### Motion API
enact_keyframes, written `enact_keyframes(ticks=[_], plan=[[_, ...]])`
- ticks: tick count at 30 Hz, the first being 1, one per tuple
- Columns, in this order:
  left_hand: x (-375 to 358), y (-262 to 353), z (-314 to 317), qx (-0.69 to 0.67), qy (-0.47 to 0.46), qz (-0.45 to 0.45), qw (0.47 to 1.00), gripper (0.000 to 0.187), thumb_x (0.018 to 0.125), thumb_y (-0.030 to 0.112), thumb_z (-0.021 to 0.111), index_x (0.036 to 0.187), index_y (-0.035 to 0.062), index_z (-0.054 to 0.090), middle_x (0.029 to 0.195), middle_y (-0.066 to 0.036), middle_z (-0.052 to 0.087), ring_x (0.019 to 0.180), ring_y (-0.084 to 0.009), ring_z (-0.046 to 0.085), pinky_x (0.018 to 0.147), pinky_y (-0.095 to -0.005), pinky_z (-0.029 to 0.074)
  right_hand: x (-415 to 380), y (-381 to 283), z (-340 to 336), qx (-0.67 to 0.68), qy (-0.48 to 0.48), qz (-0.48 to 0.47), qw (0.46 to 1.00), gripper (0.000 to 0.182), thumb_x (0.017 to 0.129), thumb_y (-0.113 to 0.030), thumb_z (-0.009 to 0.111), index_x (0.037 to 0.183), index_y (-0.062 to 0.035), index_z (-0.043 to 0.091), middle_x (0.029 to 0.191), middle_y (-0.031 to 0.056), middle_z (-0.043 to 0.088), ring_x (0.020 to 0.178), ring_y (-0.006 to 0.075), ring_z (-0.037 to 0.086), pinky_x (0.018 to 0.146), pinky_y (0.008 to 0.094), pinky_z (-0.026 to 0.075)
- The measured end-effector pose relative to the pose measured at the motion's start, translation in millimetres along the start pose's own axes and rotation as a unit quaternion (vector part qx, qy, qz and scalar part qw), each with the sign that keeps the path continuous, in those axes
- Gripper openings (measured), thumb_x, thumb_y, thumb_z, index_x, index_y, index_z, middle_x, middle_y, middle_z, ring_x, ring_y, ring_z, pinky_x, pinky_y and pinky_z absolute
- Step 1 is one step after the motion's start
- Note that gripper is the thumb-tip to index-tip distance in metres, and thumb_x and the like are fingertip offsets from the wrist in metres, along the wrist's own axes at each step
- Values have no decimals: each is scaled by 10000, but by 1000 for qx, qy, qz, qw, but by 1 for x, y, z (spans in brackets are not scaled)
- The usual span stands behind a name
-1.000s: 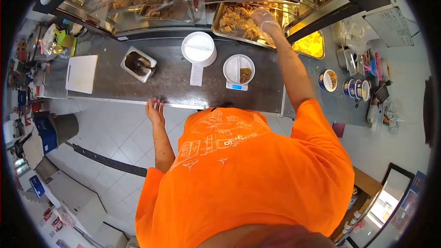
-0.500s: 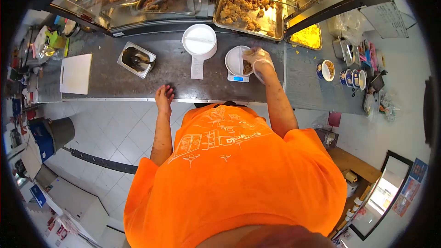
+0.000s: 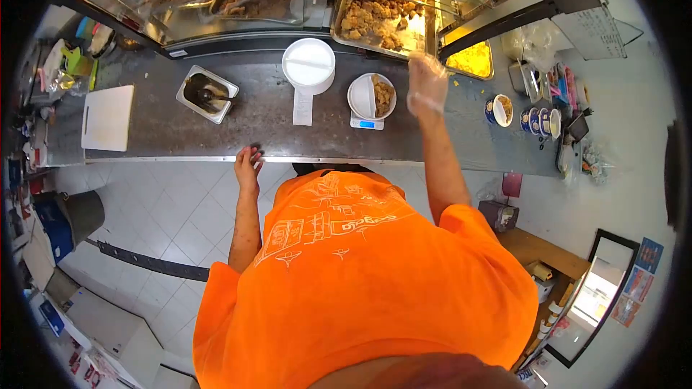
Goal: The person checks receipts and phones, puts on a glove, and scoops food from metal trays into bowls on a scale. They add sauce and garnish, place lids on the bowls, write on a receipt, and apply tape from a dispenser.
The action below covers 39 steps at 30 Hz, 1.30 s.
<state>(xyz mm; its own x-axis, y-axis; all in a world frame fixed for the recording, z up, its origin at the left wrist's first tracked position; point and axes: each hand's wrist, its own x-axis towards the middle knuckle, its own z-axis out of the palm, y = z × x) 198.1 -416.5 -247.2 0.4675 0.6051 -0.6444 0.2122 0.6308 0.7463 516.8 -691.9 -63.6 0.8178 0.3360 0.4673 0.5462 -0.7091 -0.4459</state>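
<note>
My right hand, in a clear plastic glove, reaches past the bowl to the near edge of a metal tray of fried chicken pieces. Its fingers are blurred, so their closing does not show. Left of it, a round white bowl with a divider sits on a small digital scale with a lit blue display. Brown chicken pieces fill the bowl's right compartment. My bare left hand hangs at the counter's front edge, its fingers loosely apart and nothing in them.
White stacked bowls stand left of the scale, with a paper slip in front. Farther left are a metal pan with dark sauce and a white cutting board. Blue-and-white cups and a tray of yellow food are at right.
My right hand has left the bowl and moved up and right to the chicken tray. Chicken now shows uncovered in the bowl's right compartment. My left hand stays by the counter edge.
</note>
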Motion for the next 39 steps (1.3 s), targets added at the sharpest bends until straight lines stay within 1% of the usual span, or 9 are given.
enact_keyframes(ticks=[4,6,16,17,22,26,28,30,39], plan=[[-12,-6,3,4,1,3,1000,272,894,338,570,1068,133,529,1037,-15,596,966,-160,569,805,-340,434,67,50,19,-220,-93,13,971,197,816,-152,524,905,-68,679,888,160,660,838,344,636,746,393,498],[-17,-7,9,0,-4,16,1000,266,896,334,566,1065,132,529,1035,-15,596,968,-161,569,809,-344,433,91,59,30,-365,-321,44,873,214,783,-191,546,884,-79,698,926,161,667,879,346,636,773,406,497],[-51,-40,23,-14,44,-16,999,312,902,313,539,1151,125,522,1104,-33,580,999,-168,551,823,-340,439,102,77,70,-150,-315,-77,934,241,768,-210,535,926,-126,697,975,161,663,873,312,648,784,383,506],[-53,-42,26,-10,36,-16,999,313,902,317,541,1148,125,523,1107,-34,579,1001,-169,550,824,-341,439,107,79,88,-283,-392,-122,867,248,791,-183,512,951,-121,691,975,138,668,878,302,650,786,379,507],[-56,-38,38,2,20,3,1000,316,904,336,545,1134,120,522,1125,-40,576,1010,-181,546,832,-347,433,102,86,81,-286,-355,-62,888,222,797,-172,546,925,-55,686,934,177,665,841,300,656,734,358,515],[-63,-35,35,14,9,7,1000,310,909,335,538,1128,116,523,1120,-43,580,1018,-182,543,831,-347,433,69,78,29,151,-201,32,967,190,719,-123,706,883,-29,681,816,91,670,677,186,612,644,280,492],[-62,-37,30,28,15,12,999,308,912,333,533,1126,112,522,1122,-47,580,1012,-183,548,818,-347,436,45,31,-15,335,-301,241,860,184,723,-77,704,900,-30,685,801,47,650,681,132,587,632,261,481],[-60,-42,29,40,16,6,999,280,912,323,534,1103,118,537,1083,-29,596,966,-163,563,776,-323,442,2,23,-5,367,-332,268,826,235,718,-66,709,947,-25,679,805,50,652,683,133,591,632,265,483],[-11,-35,111,234,-211,123,941,363,877,319,594,1119,48,593,934,-52,636,816,-130,592,682,-259,461,-33,37,43,33,-302,157,940,259,766,-133,623,1013,-75,678,961,159,668,864,279,647,775,341,500]])
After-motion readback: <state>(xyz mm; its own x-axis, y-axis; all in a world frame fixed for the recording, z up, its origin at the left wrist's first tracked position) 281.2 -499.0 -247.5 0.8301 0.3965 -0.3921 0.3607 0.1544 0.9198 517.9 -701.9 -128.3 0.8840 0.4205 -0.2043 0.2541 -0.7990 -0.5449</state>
